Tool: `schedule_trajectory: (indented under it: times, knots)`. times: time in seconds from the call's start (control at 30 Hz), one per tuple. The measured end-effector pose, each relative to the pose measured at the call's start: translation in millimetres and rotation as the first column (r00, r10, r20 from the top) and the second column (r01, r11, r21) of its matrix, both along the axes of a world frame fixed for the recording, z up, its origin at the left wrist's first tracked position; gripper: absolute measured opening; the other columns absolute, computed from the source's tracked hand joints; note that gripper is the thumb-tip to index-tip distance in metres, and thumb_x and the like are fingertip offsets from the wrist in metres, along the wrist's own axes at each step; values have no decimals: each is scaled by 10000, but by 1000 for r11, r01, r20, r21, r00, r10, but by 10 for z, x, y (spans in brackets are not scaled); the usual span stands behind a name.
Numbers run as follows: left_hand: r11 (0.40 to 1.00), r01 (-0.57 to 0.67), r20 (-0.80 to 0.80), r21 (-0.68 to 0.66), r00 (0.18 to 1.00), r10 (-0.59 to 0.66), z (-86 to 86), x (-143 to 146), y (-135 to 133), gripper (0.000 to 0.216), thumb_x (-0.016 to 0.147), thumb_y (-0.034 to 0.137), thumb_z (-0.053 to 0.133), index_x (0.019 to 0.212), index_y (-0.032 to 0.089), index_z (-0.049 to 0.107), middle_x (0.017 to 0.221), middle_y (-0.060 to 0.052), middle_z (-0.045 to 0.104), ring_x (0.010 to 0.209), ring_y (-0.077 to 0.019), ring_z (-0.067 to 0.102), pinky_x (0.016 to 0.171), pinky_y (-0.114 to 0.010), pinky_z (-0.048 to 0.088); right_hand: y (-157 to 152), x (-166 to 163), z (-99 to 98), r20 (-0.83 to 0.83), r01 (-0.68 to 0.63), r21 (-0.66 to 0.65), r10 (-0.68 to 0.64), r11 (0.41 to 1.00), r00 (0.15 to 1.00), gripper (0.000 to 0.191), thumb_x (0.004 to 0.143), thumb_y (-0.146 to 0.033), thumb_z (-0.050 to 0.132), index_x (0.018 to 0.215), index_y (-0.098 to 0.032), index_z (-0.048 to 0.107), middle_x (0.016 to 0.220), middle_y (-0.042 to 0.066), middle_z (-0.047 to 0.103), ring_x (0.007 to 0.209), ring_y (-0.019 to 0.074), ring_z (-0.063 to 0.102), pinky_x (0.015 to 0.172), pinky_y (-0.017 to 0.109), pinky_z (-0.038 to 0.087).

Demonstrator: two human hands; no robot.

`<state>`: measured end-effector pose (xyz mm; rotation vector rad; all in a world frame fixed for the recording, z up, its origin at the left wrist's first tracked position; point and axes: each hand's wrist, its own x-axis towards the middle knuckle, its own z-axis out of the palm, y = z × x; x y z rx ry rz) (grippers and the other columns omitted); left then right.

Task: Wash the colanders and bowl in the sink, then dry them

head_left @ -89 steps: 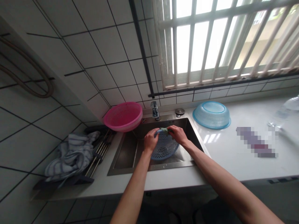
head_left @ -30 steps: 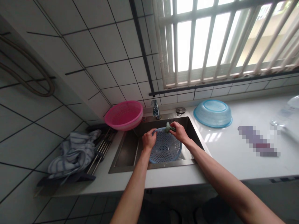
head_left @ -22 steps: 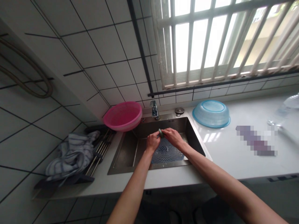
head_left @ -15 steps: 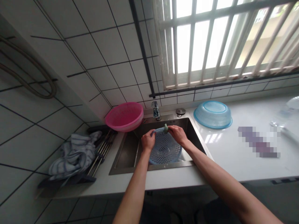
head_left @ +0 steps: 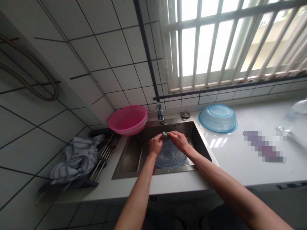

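A blue plastic colander (head_left: 171,157) with a lattice of holes leans tilted in the sink, its upper rim raised between my hands. My left hand (head_left: 156,146) is closed at the left of that rim, its fingertips pinching the edge. From the right, my right hand (head_left: 178,141) presses a small pale-green piece (head_left: 165,136), perhaps a scrubbing cloth, against the rim. The fingertips of both hands nearly meet at the green piece. Part of the rim is hidden behind the fingers.
The steel sink (head_left: 134,153) has a faucet (head_left: 159,113) at its back. A pink basket (head_left: 128,119) rests on the back left corner. An upturned blue basin (head_left: 218,118) stands on the counter at right. A crumpled striped towel (head_left: 74,159) lies at left; a drain plug (head_left: 185,115) sits behind the sink.
The green piece and my right hand have moved left along the colander's rim. My left hand has shifted slightly right, so the hands are closer together.
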<state>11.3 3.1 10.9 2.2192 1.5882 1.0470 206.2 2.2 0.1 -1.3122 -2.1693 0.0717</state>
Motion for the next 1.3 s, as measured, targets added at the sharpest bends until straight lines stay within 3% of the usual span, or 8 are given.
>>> schedule_trajectory:
  times: [0.17, 0.23, 0.47, 0.63, 0.77, 0.97, 1.17, 1.3]
  knots:
    - [951, -295, 257, 94, 930, 263, -61, -206, 116, 183, 999, 285, 654, 1106, 226, 791, 1081, -82, 846, 985, -260, 800, 925, -340, 597, 132, 311, -21, -271, 220, -54, -226, 974, 936, 209, 1054, -221, 603, 1217, -255, 729, 1150, 57, 813, 996, 217, 763, 837, 272, 527]
    - [936, -335, 341, 112, 897, 280, -108, -271, 170, 198, 1002, 285, 639, 1135, 208, 764, 1116, -100, 836, 1031, -265, 794, 964, -361, 600, 172, 448, -60, -330, 279, -87, -292, 956, 898, 197, 1046, -244, 602, 1195, -242, 731, 1108, 63, 817, 972, 235, 768, 826, 287, 524]
    - [978, -133, 174, 162, 979, 105, -100, -204, 168, 524, 918, 178, 731, 1430, 257, 656, 1397, -101, 750, 1308, -284, 708, 1180, -476, 530, 163, 470, -99, -257, 238, -109, -259, 965, 931, 230, 1022, -165, 598, 1170, -266, 741, 1141, 38, 809, 1001, 213, 760, 830, 270, 512]
    - [985, 42, 90, 168, 994, -58, 16, -73, 49, 428, 966, 148, 683, 1371, 284, 713, 1380, -48, 768, 1279, -237, 727, 1159, -414, 554, 83, 283, -28, -134, 161, -117, -176, 980, 975, 233, 1034, -172, 637, 1214, -277, 740, 1176, 37, 802, 948, 186, 758, 791, 248, 510]
    - [989, 12, 113, 149, 993, -29, 17, 10, -3, 259, 1007, 165, 644, 1192, 278, 786, 1205, -27, 833, 1113, -215, 793, 1035, -353, 610, 26, 172, 19, -82, 124, -68, -129, 990, 988, 277, 1036, -123, 621, 1260, -248, 726, 1205, 59, 797, 973, 178, 756, 815, 238, 522]
    - [996, 51, 0, 78, 999, -51, 15, 55, -22, 263, 996, 132, 621, 1123, 281, 796, 1156, -27, 840, 1089, -227, 795, 1000, -337, 602, 10, 95, 41, -38, 1, -32, -2, 999, 999, 279, 1048, -134, 608, 1270, -249, 733, 1184, 63, 808, 1041, 188, 757, 877, 243, 538]
    - [963, -242, 190, 119, 957, 217, 44, -208, 55, 207, 985, 197, 676, 1143, 268, 790, 1168, -54, 842, 1054, -258, 803, 989, -371, 599, 129, 366, -36, -149, 183, -162, -207, 970, 967, 210, 1038, -227, 650, 1211, -270, 761, 1152, 42, 832, 999, 230, 792, 855, 279, 550]
    - [979, -160, 177, 124, 975, 137, 39, -148, 49, 224, 985, 169, 658, 1143, 265, 784, 1179, -46, 837, 1092, -238, 791, 1005, -351, 587, 119, 376, -55, -139, 190, -154, -212, 970, 967, 234, 1020, -185, 653, 1204, -269, 770, 1179, 46, 828, 1025, 225, 789, 882, 276, 558]
